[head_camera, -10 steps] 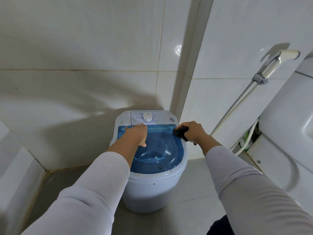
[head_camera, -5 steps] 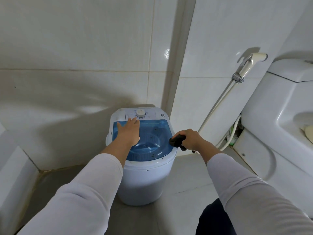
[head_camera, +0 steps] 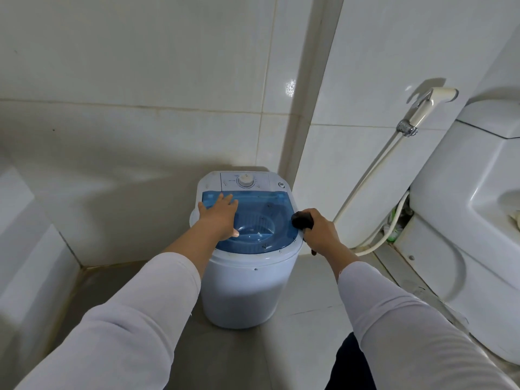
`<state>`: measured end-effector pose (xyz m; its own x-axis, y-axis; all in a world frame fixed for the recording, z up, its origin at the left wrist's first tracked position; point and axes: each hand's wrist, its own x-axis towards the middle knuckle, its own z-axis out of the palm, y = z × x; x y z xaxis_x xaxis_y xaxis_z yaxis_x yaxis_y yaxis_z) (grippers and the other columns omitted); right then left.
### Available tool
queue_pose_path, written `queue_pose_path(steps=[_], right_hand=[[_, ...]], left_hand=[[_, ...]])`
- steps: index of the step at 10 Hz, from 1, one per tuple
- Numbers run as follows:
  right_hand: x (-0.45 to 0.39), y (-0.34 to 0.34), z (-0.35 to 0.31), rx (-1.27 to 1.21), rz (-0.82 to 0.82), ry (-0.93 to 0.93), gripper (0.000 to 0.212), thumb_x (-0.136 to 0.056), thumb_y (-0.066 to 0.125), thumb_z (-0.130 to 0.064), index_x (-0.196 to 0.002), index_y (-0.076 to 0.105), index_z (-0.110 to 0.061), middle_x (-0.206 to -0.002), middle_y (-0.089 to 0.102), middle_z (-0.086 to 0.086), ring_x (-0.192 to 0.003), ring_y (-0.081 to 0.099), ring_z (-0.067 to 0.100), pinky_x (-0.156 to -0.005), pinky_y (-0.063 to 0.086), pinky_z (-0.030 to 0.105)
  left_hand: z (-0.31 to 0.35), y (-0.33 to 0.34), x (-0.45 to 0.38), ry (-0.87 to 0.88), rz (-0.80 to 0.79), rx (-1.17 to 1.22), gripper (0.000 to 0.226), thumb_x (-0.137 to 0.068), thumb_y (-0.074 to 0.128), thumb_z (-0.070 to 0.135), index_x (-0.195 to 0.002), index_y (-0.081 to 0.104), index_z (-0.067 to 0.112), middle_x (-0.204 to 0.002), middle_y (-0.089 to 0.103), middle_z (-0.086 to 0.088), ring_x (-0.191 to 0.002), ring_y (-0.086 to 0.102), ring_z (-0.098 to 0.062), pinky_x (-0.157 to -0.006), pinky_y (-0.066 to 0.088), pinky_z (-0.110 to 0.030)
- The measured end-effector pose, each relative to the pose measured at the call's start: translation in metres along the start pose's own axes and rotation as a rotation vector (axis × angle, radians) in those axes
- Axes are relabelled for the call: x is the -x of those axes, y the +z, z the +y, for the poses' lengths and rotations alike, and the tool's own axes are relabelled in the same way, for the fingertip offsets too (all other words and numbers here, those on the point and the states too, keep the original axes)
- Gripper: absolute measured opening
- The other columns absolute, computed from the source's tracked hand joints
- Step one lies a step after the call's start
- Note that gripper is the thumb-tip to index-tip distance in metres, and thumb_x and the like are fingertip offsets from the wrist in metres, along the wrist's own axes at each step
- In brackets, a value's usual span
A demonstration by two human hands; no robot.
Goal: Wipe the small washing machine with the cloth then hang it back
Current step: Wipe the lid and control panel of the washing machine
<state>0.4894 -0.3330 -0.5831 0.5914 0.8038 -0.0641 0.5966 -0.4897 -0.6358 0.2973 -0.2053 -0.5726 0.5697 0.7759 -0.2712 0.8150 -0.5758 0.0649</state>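
Note:
A small white washing machine (head_camera: 242, 288) with a clear blue lid (head_camera: 270, 204) and a white dial (head_camera: 245, 181) stands on the floor in the tiled corner. My left hand (head_camera: 218, 216) lies flat on the left part of the lid, fingers spread. My right hand (head_camera: 319, 232) is closed around a dark bunched cloth (head_camera: 302, 220), which presses on the lid's right rim. A dark end of the cloth sticks out below my wrist.
A white toilet (head_camera: 464, 220) stands at the right. A bidet sprayer (head_camera: 430, 104) hangs on the wall with its hose (head_camera: 368, 175) running down beside the machine. A low tiled ledge (head_camera: 31, 249) borders the left. Grey floor tiles (head_camera: 304, 319) surround the machine.
My right hand with the cloth slid back along the lid's right rim towards me. My left hand stayed flat on the lid. The view pulled back and turned right, showing more of the toilet.

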Motion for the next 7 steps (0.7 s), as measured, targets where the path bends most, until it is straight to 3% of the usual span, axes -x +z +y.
queue_pose_path(steps=[1, 2, 3, 4, 7], right_hand=[[0.001, 0.003, 0.003, 0.017, -0.004, -0.014, 0.046, -0.089, 0.045, -0.004, -0.131, 0.050, -0.023, -0.122, 0.063, 0.012, -0.099, 0.057, 0.029, -0.079, 0.046, 0.028], [0.005, 0.004, 0.005, 0.042, 0.000, -0.024, 0.049, -0.091, 0.044, -0.005, -0.135, 0.048, -0.026, -0.123, 0.062, 0.013, -0.097, 0.057, 0.029, -0.076, 0.048, 0.028], [0.011, 0.008, 0.006, 0.039, 0.009, -0.019, 0.052, -0.090, 0.044, -0.005, -0.136, 0.046, -0.030, -0.120, 0.060, 0.014, -0.086, 0.054, 0.026, -0.061, 0.054, 0.029], [0.017, 0.009, 0.007, 0.048, 0.010, -0.012, 0.054, -0.090, 0.043, -0.004, -0.136, 0.046, -0.033, -0.122, 0.058, 0.014, -0.083, 0.055, 0.027, -0.056, 0.056, 0.030], [0.031, 0.009, 0.002, 0.115, 0.001, -0.019, 0.055, -0.091, 0.041, -0.004, -0.136, 0.045, -0.034, -0.126, 0.055, 0.015, -0.081, 0.055, 0.028, -0.058, 0.059, 0.036]], left_hand=[[-0.001, 0.006, -0.001, -0.012, 0.009, 0.020, 0.088, -0.091, 0.059, 0.036, -0.154, 0.001, 0.016, -0.163, -0.008, -0.001, -0.150, -0.010, -0.022, -0.117, 0.004, -0.061], [0.000, 0.007, -0.002, -0.018, 0.020, 0.016, 0.089, -0.091, 0.060, 0.036, -0.154, 0.001, 0.016, -0.163, -0.007, -0.001, -0.150, -0.009, -0.022, -0.117, 0.004, -0.061], [0.001, 0.008, -0.002, -0.021, 0.025, 0.016, 0.089, -0.091, 0.060, 0.034, -0.154, 0.000, 0.015, -0.163, -0.007, -0.002, -0.150, -0.010, -0.022, -0.117, 0.004, -0.061], [0.001, 0.009, 0.000, -0.023, 0.034, 0.024, 0.087, -0.092, 0.059, 0.033, -0.154, 0.001, 0.015, -0.163, -0.007, -0.002, -0.150, -0.010, -0.022, -0.117, 0.004, -0.061], [0.002, 0.012, 0.005, -0.025, 0.072, 0.035, 0.083, -0.093, 0.058, 0.030, -0.154, 0.003, 0.014, -0.163, -0.005, -0.003, -0.151, -0.009, -0.023, -0.117, 0.005, -0.061]])
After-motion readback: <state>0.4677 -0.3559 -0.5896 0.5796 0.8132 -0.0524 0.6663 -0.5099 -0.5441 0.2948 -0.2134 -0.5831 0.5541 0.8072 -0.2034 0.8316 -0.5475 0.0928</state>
